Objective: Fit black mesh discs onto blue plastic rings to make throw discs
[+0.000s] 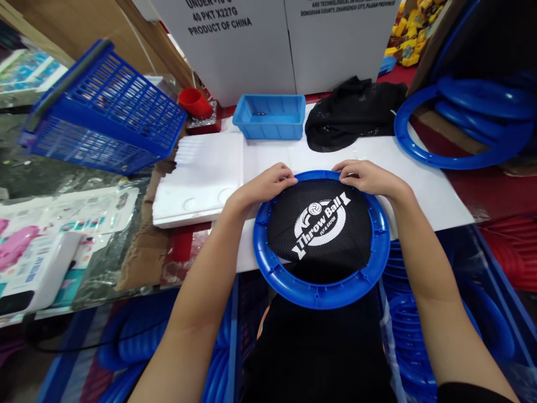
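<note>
A blue plastic ring [321,296] lies in front of me, its near side overhanging the table edge by my body. Black mesh fabric [285,215] with a white "Throw Ball" print spans most of it, with a gap along the near side. My left hand [277,180] pinches the mesh at the ring's far left edge, fingers closed. At the far right edge my right hand [364,176] has its thumb and fingers closed on the mesh too. The fingertips cover the gripped spots.
Beyond the ring stand a light-blue bin [271,120] and a pile of black mesh [352,112]. More blue rings [461,159] rest at right. White foam [205,173], a red cup [196,102] and a tilted blue basket [109,106] are at left. A printed carton [251,56] blocks the back.
</note>
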The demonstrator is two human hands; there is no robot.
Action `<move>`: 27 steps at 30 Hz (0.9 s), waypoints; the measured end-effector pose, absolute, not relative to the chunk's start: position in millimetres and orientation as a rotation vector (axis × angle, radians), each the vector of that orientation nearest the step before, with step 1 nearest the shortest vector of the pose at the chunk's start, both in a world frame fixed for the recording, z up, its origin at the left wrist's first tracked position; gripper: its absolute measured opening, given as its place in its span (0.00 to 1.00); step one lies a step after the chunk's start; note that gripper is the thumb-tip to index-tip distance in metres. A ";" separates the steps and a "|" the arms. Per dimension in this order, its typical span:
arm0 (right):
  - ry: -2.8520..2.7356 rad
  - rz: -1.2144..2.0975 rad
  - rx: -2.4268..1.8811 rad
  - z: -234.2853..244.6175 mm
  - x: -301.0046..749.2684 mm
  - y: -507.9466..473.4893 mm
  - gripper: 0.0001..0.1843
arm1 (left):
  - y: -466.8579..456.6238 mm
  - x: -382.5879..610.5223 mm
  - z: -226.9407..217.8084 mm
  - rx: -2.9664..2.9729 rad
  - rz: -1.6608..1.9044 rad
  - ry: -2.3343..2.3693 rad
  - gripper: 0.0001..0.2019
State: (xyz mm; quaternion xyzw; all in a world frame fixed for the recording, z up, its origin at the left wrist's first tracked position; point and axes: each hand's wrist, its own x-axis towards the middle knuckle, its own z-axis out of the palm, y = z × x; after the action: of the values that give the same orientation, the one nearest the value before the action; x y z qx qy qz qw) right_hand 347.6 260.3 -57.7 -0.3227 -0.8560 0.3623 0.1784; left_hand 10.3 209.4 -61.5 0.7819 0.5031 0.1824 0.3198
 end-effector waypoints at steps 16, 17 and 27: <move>-2.357 0.824 -0.892 -54.3 323.1 247.4 0.10 | 205.2 47.1 -58.9 2.184 0.782 1.269 0.09; -2.346 0.839 -0.901 -55.3 322.8 247.8 0.10 | 206.4 47.9 -60.0 2.161 0.798 1.275 0.09; -2.186 1.132 -1.085 -62.8 317.6 258.0 0.11 | 216.9 47.0 -68.9 1.772 0.741 1.432 0.13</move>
State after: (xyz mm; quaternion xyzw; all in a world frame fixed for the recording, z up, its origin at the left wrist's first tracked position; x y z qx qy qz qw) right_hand 317.6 258.0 -62.8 -0.3930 -0.7920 0.4101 0.2238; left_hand 47.0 216.9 -68.9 0.6887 0.5566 0.2880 0.3646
